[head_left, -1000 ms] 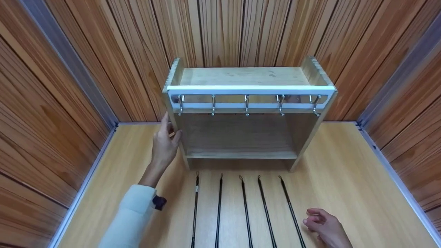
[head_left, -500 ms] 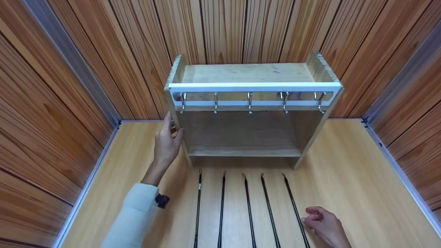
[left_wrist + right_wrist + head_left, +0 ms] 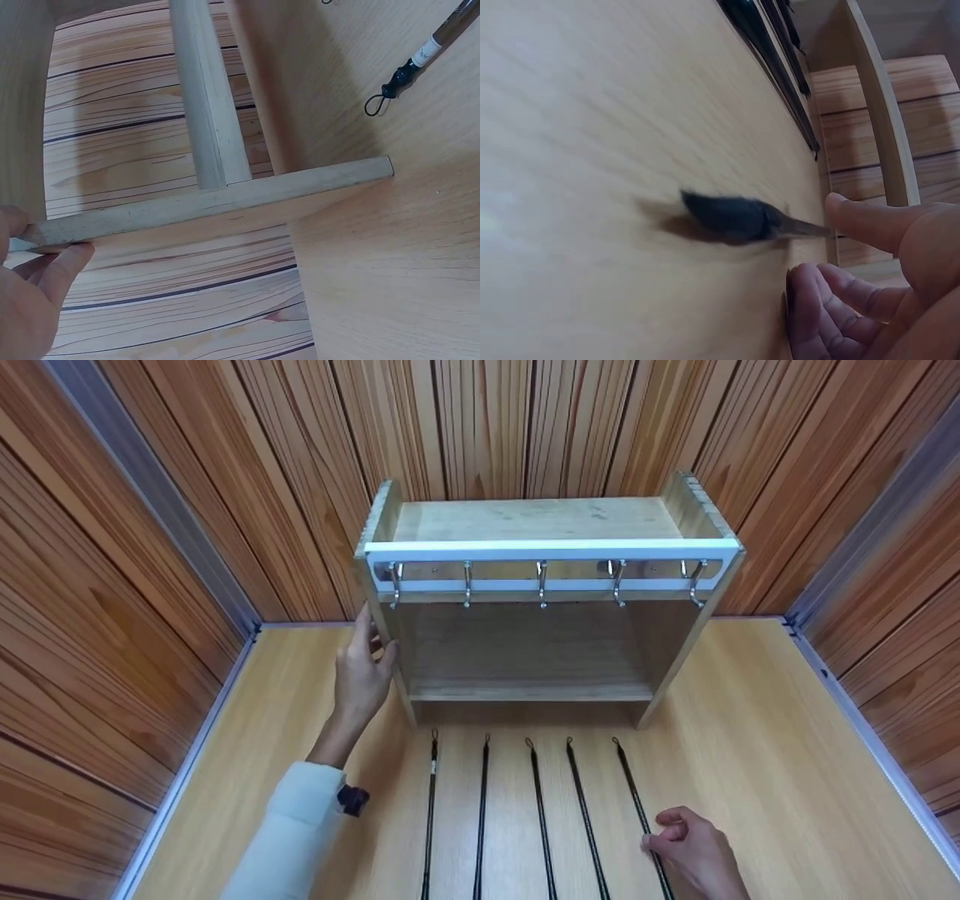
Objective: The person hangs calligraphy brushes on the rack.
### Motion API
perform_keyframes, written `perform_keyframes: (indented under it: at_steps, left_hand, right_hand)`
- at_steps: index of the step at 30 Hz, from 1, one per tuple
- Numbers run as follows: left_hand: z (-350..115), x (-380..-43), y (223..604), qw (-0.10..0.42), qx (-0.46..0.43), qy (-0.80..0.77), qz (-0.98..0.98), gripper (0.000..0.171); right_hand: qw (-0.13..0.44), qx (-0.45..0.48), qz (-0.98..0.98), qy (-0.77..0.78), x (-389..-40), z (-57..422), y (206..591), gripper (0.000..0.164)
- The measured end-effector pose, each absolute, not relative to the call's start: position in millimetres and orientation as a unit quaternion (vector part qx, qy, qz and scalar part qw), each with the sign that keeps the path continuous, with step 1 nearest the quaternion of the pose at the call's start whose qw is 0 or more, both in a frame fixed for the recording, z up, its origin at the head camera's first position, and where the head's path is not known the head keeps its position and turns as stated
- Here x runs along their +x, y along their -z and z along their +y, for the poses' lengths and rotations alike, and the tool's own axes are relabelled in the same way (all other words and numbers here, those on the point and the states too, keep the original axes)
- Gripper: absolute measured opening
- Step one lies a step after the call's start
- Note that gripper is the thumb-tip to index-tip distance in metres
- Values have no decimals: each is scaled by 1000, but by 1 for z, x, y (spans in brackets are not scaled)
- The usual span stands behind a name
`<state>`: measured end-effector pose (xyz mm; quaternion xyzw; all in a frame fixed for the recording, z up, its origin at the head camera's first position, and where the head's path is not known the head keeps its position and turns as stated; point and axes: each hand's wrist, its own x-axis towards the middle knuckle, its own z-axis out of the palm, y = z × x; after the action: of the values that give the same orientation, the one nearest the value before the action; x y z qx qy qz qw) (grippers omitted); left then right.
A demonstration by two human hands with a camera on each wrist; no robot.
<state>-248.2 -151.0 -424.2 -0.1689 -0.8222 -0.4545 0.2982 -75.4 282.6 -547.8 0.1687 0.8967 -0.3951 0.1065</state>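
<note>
A small wooden rack (image 3: 532, 694) stands at the back, with a white rail (image 3: 540, 551) and several metal hooks (image 3: 542, 585) along its front. My left hand (image 3: 361, 679) holds the edge of its left side panel (image 3: 217, 201), thumb and fingers on opposite faces in the left wrist view. Several dark calligraphy brushes with hanging loops lie in a row before the rack. My right hand (image 3: 697, 851) is at the rightmost brush (image 3: 630, 780), its thumb overlapping the shaft. In the right wrist view, thumb and fingers are spread around the handle side, behind the dark bristle head (image 3: 731, 217).
Wood-plank walls (image 3: 480, 435) enclose the table on the left, back and right. The other brushes (image 3: 540, 817) lie left of the rightmost one, their loops (image 3: 529, 742) pointing toward the rack. Grey metal strips (image 3: 870, 735) run along the table's edges.
My right hand has moved slightly left, its thumb now overlapping the rightmost brush. My left hand keeps its hold on the rack's side. The head view has shifted a little.
</note>
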Motion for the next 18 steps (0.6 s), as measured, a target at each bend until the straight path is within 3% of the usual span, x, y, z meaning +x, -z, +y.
perform_keyframes:
  at_steps: [18]
  left_hand:
    - [-151, -247, 423, 286, -154, 452, -831, 66]
  right_hand:
    - [100, 154, 903, 388, -69, 273, 555, 31]
